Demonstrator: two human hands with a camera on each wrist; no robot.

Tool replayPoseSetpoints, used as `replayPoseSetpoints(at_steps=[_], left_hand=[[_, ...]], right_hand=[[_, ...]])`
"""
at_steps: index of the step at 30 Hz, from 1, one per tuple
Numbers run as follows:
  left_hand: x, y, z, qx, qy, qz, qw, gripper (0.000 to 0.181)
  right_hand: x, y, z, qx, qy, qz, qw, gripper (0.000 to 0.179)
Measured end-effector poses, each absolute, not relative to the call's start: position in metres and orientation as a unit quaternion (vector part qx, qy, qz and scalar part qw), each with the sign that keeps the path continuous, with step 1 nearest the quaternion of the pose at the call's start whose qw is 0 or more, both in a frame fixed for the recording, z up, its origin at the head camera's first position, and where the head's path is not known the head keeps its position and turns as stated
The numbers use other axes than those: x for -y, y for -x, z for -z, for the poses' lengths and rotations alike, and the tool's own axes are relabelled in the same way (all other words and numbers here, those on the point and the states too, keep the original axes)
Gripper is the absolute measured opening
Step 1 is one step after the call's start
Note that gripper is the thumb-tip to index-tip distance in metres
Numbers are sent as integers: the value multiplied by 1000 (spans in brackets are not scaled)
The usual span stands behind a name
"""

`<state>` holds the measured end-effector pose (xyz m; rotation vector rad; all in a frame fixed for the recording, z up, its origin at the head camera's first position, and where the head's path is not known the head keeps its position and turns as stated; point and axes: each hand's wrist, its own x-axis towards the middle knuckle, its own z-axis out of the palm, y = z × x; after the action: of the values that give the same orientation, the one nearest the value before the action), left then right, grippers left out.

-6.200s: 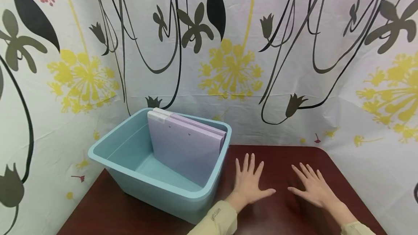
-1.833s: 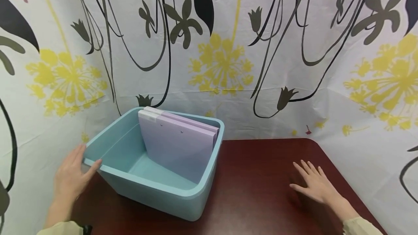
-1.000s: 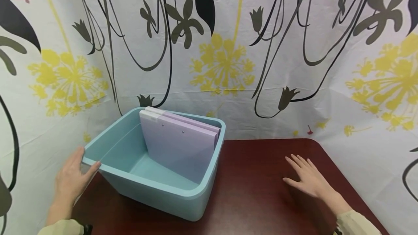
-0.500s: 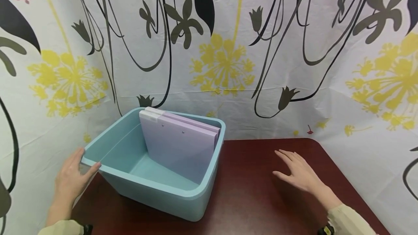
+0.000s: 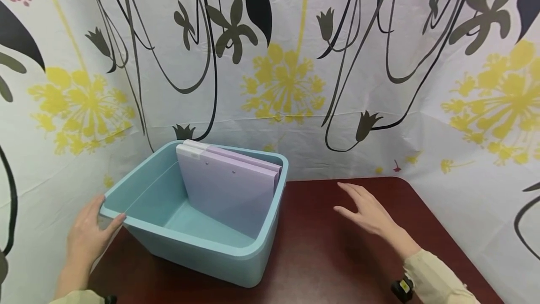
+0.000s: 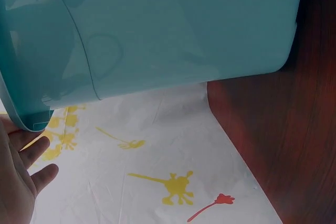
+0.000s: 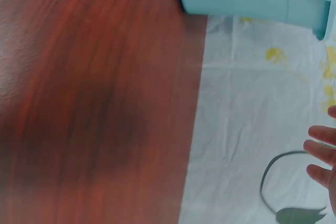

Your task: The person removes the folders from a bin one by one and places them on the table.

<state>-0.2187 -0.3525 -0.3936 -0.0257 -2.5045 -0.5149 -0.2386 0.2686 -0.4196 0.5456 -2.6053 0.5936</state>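
Observation:
A light blue plastic bin (image 5: 198, 244) stands on the table's left part. Two lilac file folders (image 5: 232, 186) with white upper corners lean upright inside it, against the back right wall. My left hand (image 5: 87, 238) holds the bin's left front corner, thumb over the rim and fingers on the outer side. Under the lip in the left wrist view, the fingers of that hand (image 6: 18, 182) are partly cut off by the frame. My right hand (image 5: 371, 210) hovers over the table to the right of the bin, palm turned towards it, fingers extended and holding nothing.
The dark red wooden table (image 5: 320, 257) has a rounded far right corner. A white cloth (image 5: 295, 149) printed with flowers and vines hangs behind it and along both sides.
The left hand went from the bin's right side to its left front corner. Lately my right hand has moved left towards the bin, turning its palm inward. The folders stay in place.

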Motion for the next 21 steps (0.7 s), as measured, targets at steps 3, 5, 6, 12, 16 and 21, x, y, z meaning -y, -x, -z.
replayPoseSetpoints(at_steps=[3, 5, 6, 12, 16, 21], left_hand=[[353, 218, 394, 936, 11, 196, 293, 73], [353, 218, 394, 934, 11, 196, 298, 73], [352, 219, 395, 933, 10, 197, 300, 74], [351, 222, 397, 932, 3, 199, 305, 75], [351, 222, 399, 928, 1, 207, 309, 74], [351, 223, 401, 920, 7, 223, 322, 72]], right_hand=[[-258, 243, 410, 932, -204, -213, 208, 63], [-250, 245, 404, 929, -214, -212, 213, 64], [-246, 247, 401, 928, -218, -211, 215, 64], [-220, 251, 384, 925, -233, -208, 216, 66], [-199, 256, 373, 920, -245, -220, 212, 66], [-174, 263, 359, 904, -265, -244, 228, 62]])
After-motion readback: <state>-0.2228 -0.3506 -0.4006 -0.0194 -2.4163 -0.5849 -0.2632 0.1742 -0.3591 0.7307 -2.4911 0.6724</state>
